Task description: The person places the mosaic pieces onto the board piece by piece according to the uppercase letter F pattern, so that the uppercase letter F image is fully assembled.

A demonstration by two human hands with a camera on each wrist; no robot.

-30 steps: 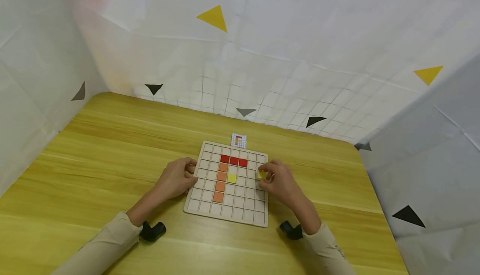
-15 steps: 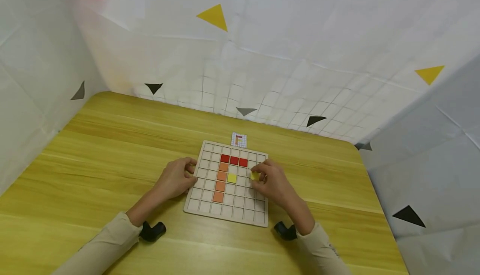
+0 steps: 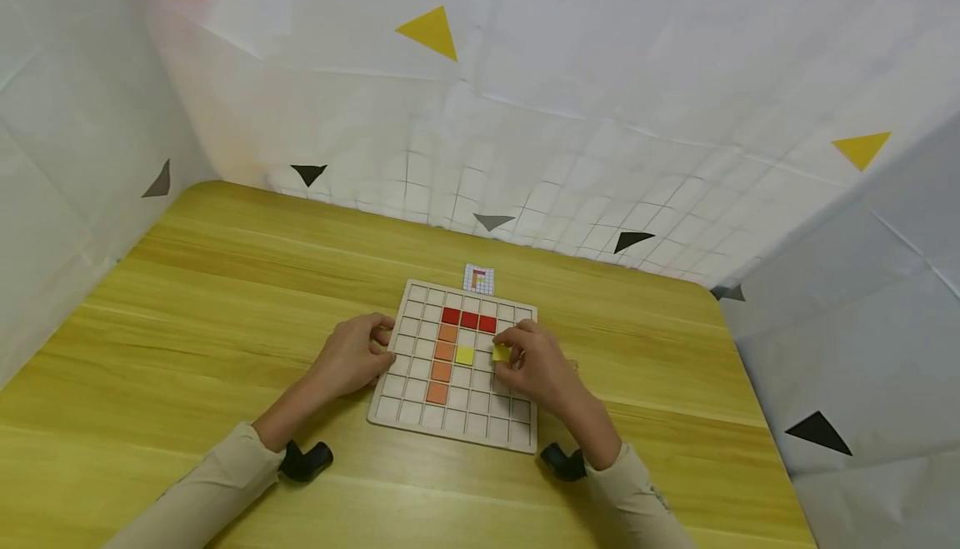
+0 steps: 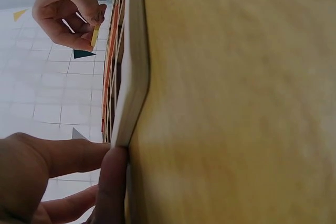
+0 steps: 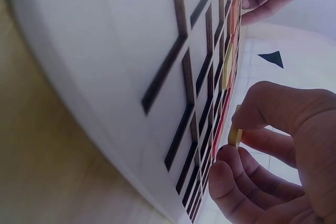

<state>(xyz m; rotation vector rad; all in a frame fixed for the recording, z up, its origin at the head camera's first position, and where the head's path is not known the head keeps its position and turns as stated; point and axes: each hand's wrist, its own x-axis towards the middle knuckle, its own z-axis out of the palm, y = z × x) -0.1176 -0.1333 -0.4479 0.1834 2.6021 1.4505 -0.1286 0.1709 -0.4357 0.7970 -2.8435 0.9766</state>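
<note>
A square wooden grid board (image 3: 456, 421) lies on the table. My left hand (image 3: 349, 357) holds its left edge, with thumb and finger at the rim (image 4: 131, 82) in the left wrist view. Between thumb and fingers, my right hand (image 3: 542, 372) pinches a small yellow square tile (image 3: 501, 352) over the board's right half. The right wrist view shows this tile (image 5: 235, 134) apart from the grid. Set in the board are a row of red tiles (image 3: 469, 320), a column of orange tiles (image 3: 441, 371) below its left end, and one yellow tile (image 3: 464, 356).
A small printed card (image 3: 479, 279) with a coloured grid pattern lies just behind the board. The wooden table (image 3: 262, 299) is bounded by white sheeted walls (image 3: 637, 57) at the back and sides. Something small and yellowish (image 3: 573, 364) shows partly behind the right hand.
My right hand has moved left over the board, carrying the yellow tile from near the right edge towards the middle. My left hand stays at the board's left edge.
</note>
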